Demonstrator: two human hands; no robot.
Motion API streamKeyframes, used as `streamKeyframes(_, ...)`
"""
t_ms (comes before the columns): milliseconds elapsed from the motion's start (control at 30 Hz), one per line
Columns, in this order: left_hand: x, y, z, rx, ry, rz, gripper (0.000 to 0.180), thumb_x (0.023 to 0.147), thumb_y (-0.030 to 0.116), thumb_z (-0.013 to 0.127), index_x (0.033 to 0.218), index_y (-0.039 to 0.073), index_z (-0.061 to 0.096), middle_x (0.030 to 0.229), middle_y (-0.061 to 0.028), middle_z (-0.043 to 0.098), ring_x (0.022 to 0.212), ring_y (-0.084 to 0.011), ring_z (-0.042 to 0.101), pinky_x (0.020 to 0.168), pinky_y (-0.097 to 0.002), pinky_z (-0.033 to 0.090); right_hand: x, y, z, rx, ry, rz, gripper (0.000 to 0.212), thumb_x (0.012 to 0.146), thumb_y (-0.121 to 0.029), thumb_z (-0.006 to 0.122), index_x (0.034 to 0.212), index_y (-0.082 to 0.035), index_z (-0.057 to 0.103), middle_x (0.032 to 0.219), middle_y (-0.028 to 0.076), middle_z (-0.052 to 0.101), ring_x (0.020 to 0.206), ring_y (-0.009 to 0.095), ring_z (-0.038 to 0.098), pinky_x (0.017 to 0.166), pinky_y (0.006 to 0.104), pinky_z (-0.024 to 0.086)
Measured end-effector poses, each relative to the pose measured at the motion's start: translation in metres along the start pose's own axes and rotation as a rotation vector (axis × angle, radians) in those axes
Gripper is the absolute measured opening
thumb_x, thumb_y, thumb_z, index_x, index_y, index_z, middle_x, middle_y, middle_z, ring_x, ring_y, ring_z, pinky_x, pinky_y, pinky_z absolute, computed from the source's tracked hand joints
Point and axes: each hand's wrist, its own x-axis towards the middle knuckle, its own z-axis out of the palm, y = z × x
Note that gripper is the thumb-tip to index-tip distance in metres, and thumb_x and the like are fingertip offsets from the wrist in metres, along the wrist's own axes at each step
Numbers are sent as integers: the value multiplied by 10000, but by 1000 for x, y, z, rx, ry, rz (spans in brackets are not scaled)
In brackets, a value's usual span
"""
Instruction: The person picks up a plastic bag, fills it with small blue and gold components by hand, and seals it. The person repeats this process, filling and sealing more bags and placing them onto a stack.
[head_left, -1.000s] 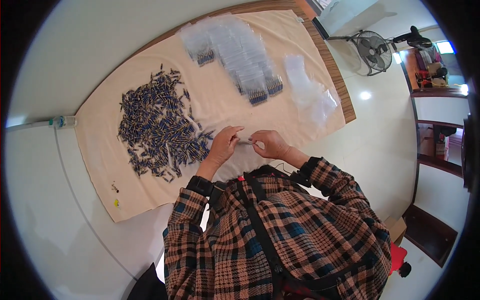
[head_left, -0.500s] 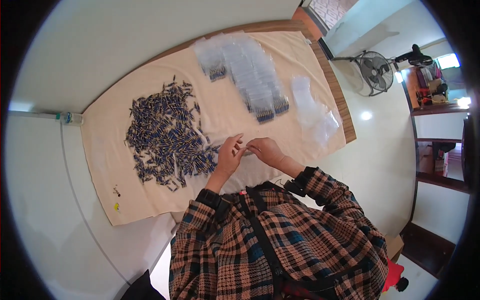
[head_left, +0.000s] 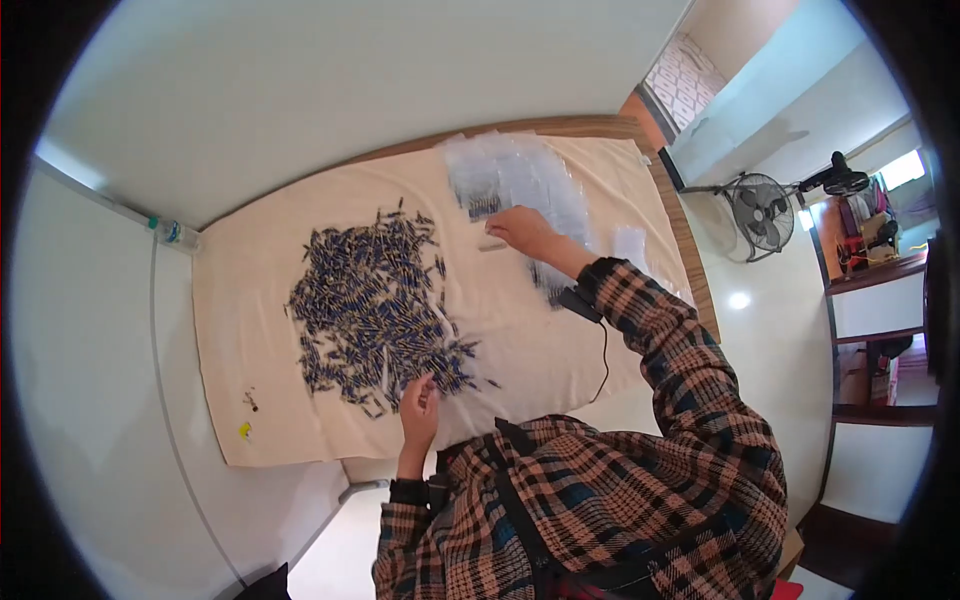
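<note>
A wide heap of small, slim dark-blue and gold pieces [head_left: 375,305] covers the left and middle of a cream cloth [head_left: 245,330]. My left hand [head_left: 418,408] is at the heap's near edge, its fingers loosely curled and apart, with nothing visible in them. Stretched forward, my right hand [head_left: 522,230] is beside a spread of overlapping clear plastic bags [head_left: 535,185] whose lower ends contain rows of the same pieces. Its fingertips are pinched together; a faint greyish strip shows just below them, and what they hold is too small to tell.
More clear plastic [head_left: 630,245] lies toward the cloth's right edge. At the near left are a small yellow thing [head_left: 245,431] and dark bits. A bottle [head_left: 178,235] stands by the far left corner. A fan [head_left: 757,215] is off to the right beyond the wooden edge.
My hands were together in front of me; now they are apart. The right has reached forward to the filled bags, and the left has moved to the heap's near edge. The view has shifted.
</note>
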Motion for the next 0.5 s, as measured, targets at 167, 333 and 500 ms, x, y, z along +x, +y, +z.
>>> streamKeyframes(167,-11,-25,-11,-42,45,-95,291,819,73,527,1103,36,581,867,-62,590,704,-113,541,622,-239,445,57,49,8,-208,45,-2,156,808,-240,528,815,-116,622,806,129,623,800,327,583,700,431,461)
streamKeyframes(333,-19,-32,-13,-65,22,-161,297,817,74,523,1100,1,575,863,-60,585,691,-103,536,610,-227,448,88,59,22,-345,104,42,231,773,-208,551,988,-150,612,994,102,606,900,297,564,783,425,452)
streamKeyframes(500,3,-28,9,-110,-79,-145,297,824,52,511,1107,-23,559,870,-56,581,677,-102,529,594,-219,446,46,70,10,-455,683,45,481,729,-163,614,1198,-150,507,1196,109,521,1052,290,509,874,409,408)
